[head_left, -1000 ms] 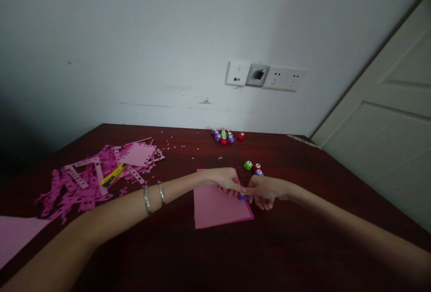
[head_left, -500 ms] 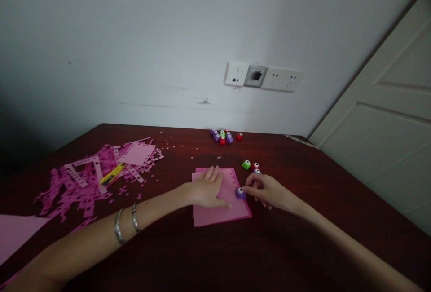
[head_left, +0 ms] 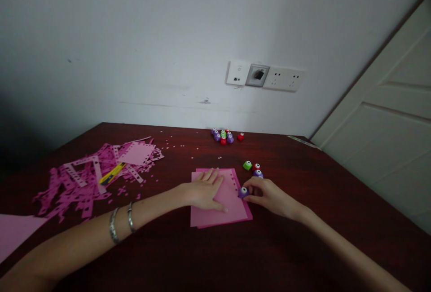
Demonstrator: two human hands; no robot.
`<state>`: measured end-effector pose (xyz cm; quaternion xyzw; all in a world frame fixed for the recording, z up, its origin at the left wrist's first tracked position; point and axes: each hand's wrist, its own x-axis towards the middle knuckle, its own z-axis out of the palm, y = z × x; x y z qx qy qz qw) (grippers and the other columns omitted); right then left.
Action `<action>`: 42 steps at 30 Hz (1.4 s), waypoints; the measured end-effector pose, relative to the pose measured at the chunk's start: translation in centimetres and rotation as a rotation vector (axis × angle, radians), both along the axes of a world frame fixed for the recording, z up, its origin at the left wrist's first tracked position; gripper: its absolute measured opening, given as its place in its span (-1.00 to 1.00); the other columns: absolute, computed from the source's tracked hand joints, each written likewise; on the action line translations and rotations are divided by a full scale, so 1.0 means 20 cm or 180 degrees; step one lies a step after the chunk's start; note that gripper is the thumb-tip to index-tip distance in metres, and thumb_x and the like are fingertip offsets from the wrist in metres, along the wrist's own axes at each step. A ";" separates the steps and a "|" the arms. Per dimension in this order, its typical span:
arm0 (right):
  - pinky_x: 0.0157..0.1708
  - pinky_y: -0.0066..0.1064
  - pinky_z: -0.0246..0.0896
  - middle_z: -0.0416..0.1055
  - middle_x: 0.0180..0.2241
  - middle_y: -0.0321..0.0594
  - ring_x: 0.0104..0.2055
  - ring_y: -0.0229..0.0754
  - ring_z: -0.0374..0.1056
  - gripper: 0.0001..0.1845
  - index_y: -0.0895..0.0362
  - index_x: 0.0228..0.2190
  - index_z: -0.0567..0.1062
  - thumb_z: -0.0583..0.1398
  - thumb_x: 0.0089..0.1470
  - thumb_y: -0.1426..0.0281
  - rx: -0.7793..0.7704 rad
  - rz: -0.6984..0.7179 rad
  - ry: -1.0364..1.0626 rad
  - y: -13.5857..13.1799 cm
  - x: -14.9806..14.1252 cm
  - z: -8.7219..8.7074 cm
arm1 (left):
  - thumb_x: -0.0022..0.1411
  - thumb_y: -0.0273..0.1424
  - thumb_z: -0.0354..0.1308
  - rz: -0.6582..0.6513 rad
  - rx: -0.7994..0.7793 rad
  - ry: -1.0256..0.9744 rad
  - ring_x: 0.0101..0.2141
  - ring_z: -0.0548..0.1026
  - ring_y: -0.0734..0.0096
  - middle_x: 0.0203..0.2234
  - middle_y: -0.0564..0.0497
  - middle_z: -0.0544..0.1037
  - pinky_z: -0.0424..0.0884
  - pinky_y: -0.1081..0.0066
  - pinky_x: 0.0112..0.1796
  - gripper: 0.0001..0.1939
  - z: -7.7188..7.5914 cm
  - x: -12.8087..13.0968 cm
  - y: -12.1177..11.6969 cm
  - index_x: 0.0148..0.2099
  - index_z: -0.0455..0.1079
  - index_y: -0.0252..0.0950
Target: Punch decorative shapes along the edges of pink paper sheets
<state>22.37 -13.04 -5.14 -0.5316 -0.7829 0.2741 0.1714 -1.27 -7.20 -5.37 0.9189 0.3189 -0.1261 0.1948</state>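
Observation:
My left hand (head_left: pixel 206 192) lies flat with fingers spread on a light pink sheet of paper (head_left: pixel 229 213). Under that sheet, a darker pink sheet (head_left: pixel 248 213) shows along the top and right edges. Between the thumb and fingers of my right hand (head_left: pixel 269 195) is a small purple craft punch (head_left: pixel 243 192) with a white button top, sitting at the paper's right edge. A short row of punched marks runs down that edge above it. Just beyond my right hand stand a green punch (head_left: pixel 247 165), a red punch (head_left: pixel 256 167) and another purple punch (head_left: pixel 258 174).
Punched pink paper strips (head_left: pixel 77 177) pile up on the left, with a yellow utility knife (head_left: pixel 112 174) on them. More punches (head_left: pixel 223 135) cluster near the wall. Another pink sheet (head_left: pixel 16 233) lies at the left table edge. Wall sockets (head_left: pixel 283 79) sit above the dark table.
My right hand has shifted slightly, its fingers now closer around the purple punch, which has turned and moved slightly right. My left hand stays flat on the paper.

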 end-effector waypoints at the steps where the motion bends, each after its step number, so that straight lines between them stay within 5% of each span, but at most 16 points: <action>1: -0.45 -0.46 0.15 0.33 -0.44 -0.27 -0.44 -0.26 0.21 -0.77 0.16 -0.30 0.47 0.19 0.03 0.27 -0.0019 -0.0041 0.0007 0.00 0.01 0.00 | 0.03 0.19 -0.11 -0.0008 0.0008 -0.0010 0.22 -0.39 -0.09 0.25 -0.29 -0.43 -0.17 0.02 0.14 0.09 0.00 0.00 0.00 0.31 -0.40 -0.49; 20: -0.42 -0.44 0.19 0.37 -0.41 -0.23 -0.44 -0.24 0.27 -0.71 0.13 -0.16 0.44 0.16 0.02 0.39 0.0294 -0.0307 -0.0207 -0.03 0.10 0.00 | 0.08 0.15 -0.11 -0.0071 0.0199 -0.0341 0.23 -0.36 -0.05 0.25 -0.28 -0.38 -0.16 0.02 0.15 0.00 0.04 0.02 0.04 0.31 -0.29 -0.47; 27: -0.34 -0.38 0.24 0.41 -0.34 -0.16 -0.37 -0.18 0.33 -0.72 0.15 -0.15 0.42 0.09 0.10 0.33 0.0371 -0.0385 -0.0106 -0.09 0.10 0.09 | 0.13 -0.07 0.04 0.0719 0.1186 -0.1133 0.21 -0.05 -0.01 0.21 -0.36 0.01 -0.01 0.16 0.13 -0.27 0.03 0.03 0.45 0.17 0.10 -0.52; 33: -0.30 -0.36 0.28 0.43 -0.29 -0.16 -0.32 -0.16 0.35 -0.74 0.10 -0.18 0.44 0.05 0.13 0.31 0.0251 -0.0293 -0.0050 -0.12 0.09 0.08 | 0.08 -0.25 0.16 0.1491 0.1200 -0.1621 -0.12 0.43 0.13 -0.14 -0.21 0.48 0.33 0.31 -0.14 -0.60 -0.04 0.05 0.89 -0.10 0.39 -0.43; 42: -0.19 -0.35 0.27 0.41 -0.29 -0.19 -0.25 -0.16 0.36 -0.75 0.09 -0.19 0.44 0.02 0.16 0.34 0.0159 -0.0229 -0.0080 -0.13 0.07 0.04 | 0.02 -0.25 0.22 0.1400 0.1065 -0.1787 -0.26 0.47 0.30 -0.30 -0.04 0.55 0.35 0.41 -0.22 -0.74 -0.14 0.19 1.04 -0.27 0.47 -0.32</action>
